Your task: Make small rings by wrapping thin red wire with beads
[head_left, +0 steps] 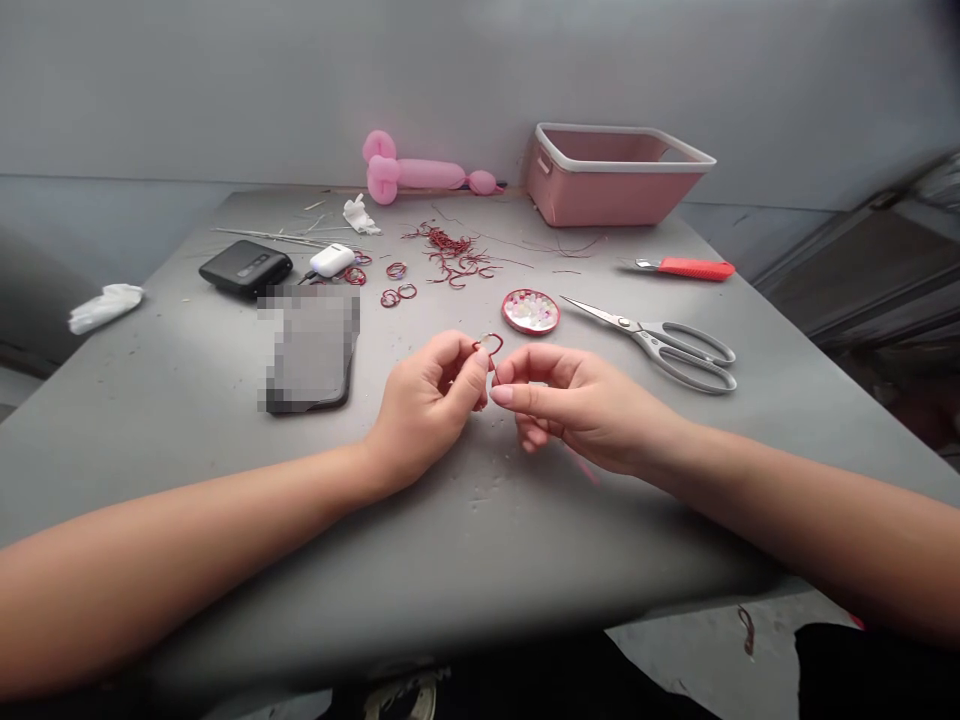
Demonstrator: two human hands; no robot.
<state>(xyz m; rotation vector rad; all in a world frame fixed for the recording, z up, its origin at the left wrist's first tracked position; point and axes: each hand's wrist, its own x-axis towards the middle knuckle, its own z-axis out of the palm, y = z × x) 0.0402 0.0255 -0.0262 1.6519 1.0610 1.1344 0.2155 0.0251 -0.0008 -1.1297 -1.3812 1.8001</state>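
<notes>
My left hand [439, 405] is closed, pinching a small dark-red cord ring [495, 345] between thumb and forefinger. The ring's loop stands up above the fingertips, and a pale bit shows on its far side. Close by on the right, my right hand [577, 405] pinches a thin red strand that runs from the ring; more of the strand shows faintly below the palm. Just beyond my hands lies a round red-rimmed dish [531, 312] of pale and pink beads. Several finished-looking cord rings [396, 270] lie farther left.
Scissors [652, 343] and a red-handled craft knife [686, 268] lie at the right. A pink basket [607, 185] and a pink balloon figure [427, 174] stand at the back, near red cord scraps [454, 250]. On the left are a phone [315, 350], a black box [246, 268] and a white earbud case [332, 261].
</notes>
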